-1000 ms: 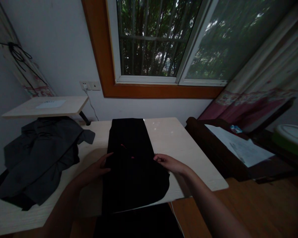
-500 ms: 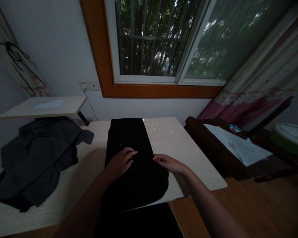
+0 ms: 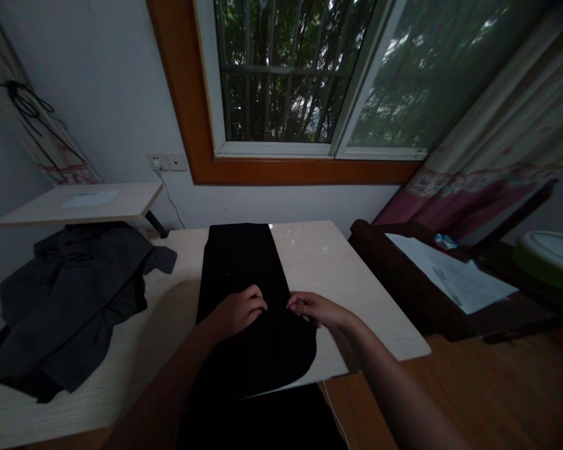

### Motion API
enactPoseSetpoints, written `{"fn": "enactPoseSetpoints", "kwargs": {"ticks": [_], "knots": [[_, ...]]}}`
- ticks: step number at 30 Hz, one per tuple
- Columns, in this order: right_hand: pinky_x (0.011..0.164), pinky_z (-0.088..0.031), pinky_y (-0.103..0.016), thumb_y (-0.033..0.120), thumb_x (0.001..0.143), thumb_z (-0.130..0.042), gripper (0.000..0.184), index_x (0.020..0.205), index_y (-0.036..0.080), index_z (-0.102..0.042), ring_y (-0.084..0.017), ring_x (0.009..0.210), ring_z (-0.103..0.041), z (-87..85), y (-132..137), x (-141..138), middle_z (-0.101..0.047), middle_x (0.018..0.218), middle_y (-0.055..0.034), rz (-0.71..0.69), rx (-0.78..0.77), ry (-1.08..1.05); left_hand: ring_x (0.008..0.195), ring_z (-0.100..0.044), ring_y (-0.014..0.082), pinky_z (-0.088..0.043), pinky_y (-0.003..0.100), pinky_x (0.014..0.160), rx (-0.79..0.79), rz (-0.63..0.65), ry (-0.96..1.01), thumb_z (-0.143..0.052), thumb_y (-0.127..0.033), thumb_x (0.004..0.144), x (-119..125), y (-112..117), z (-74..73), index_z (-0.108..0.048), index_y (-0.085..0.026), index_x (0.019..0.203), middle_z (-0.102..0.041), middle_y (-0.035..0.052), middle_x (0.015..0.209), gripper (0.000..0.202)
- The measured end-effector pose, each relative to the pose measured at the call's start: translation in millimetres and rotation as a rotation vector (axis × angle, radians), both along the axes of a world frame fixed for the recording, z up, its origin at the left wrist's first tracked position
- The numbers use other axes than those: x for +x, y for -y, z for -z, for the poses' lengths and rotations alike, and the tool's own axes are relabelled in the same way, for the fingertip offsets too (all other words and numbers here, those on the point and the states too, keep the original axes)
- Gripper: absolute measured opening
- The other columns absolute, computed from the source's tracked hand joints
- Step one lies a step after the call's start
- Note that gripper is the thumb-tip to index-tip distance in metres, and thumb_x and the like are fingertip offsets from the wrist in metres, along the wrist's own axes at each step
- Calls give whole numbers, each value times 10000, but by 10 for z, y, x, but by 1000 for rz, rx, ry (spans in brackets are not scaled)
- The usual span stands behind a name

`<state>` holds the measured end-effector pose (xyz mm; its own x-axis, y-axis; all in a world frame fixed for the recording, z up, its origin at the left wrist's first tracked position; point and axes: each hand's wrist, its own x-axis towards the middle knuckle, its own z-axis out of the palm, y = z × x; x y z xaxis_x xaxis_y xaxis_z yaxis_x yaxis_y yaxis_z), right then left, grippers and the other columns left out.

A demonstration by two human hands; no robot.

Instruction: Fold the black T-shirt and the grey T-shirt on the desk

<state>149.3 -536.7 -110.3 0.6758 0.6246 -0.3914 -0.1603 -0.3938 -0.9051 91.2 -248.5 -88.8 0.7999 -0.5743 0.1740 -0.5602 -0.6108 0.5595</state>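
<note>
A black piece of cloth (image 3: 241, 256) lies lengthwise on the pale table, its lower right corner rounded. My left hand (image 3: 244, 309) rests on the middle of it, fingers curled together and pressing or gripping the fabric. At the cloth's right edge my right hand (image 3: 314, 306) is closed, thumb and fingertips pinching that edge. A narrow gap separates the two hands. The black surface is too dark to show folds or seams clearly.
A heap of dark grey clothing (image 3: 84, 281) sits on the table's left side, partly beneath a small raised shelf (image 3: 136, 203). To the right stands dark brown furniture with a white sheet (image 3: 460, 281) on it. The pale tabletop (image 3: 356, 287) ends at the right.
My left hand has slid slightly right and toward me on the cloth, and its spread fingers have curled in. My right hand stays at the cloth's edge almost unchanged.
</note>
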Motion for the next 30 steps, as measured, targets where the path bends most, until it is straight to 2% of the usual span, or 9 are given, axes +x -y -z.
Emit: {"fn": "enactPoseSetpoints", "kwargs": {"ticks": [3,7,11,15,17,21,27,30], "knots": [[361,-277,-154,510,824,-691,426,1125,225,-593,-76,483,-416,-22,-18,-4,-444,643,84,-9,-6,11,1018,-621,167,-486,309,925,-87,22,-48,-491,-130,904,-140,-138,9,-668,-236,1042,-622,51,1142,249],[376,-327,-167,511,841,-687,569,1314,259,-495,-72,464,-489,-13,-55,-3,-538,728,75,50,38,83,1036,-626,172,-481,339,945,-255,-29,-163,-479,-54,804,-372,-378,19,-615,-227,1006,-664,44,1109,299],[464,-457,-223,505,864,-665,606,1373,268,-437,-99,482,-606,38,-120,18,-575,829,58,157,85,187,970,-636,198,-480,366,909,-333,-133,-238,-498,-88,740,-590,-676,29,-618,-224,954,-684,38,1018,281],[482,-470,-252,470,881,-645,636,1432,292,-381,-112,471,-591,99,-221,49,-606,860,40,183,-14,294,922,-629,224,-467,363,848,-417,-164,-279,-550,-200,787,-756,-897,86,-604,-218,883,-683,56,971,111],[559,-487,-270,417,872,-663,657,1454,290,-386,-136,567,-615,125,-275,59,-633,894,12,190,-69,416,903,-619,233,-457,361,824,-486,-168,-303,-572,-288,829,-816,-954,129,-588,-211,854,-672,70,945,83],[746,-477,-306,283,857,-647,623,1444,266,-435,-192,806,-638,167,-334,68,-654,917,-18,172,-129,582,895,-598,234,-438,355,817,-556,-160,-387,-574,-392,872,-891,-1003,209,-588,-204,867,-648,72,925,188],[716,-434,-287,261,871,-578,519,1380,264,-475,-174,773,-583,191,-225,78,-591,835,21,152,-99,518,810,-565,204,-410,315,755,-573,-185,-451,-591,-405,861,-978,-1012,249,-607,-196,810,-603,39,823,215],[693,-412,-276,272,871,-579,481,1346,262,-505,-160,743,-543,168,-157,87,-540,801,36,125,-111,503,755,-542,181,-402,295,714,-601,-248,-517,-593,-396,871,-1042,-1003,268,-572,-195,758,-564,17,760,231]]}}
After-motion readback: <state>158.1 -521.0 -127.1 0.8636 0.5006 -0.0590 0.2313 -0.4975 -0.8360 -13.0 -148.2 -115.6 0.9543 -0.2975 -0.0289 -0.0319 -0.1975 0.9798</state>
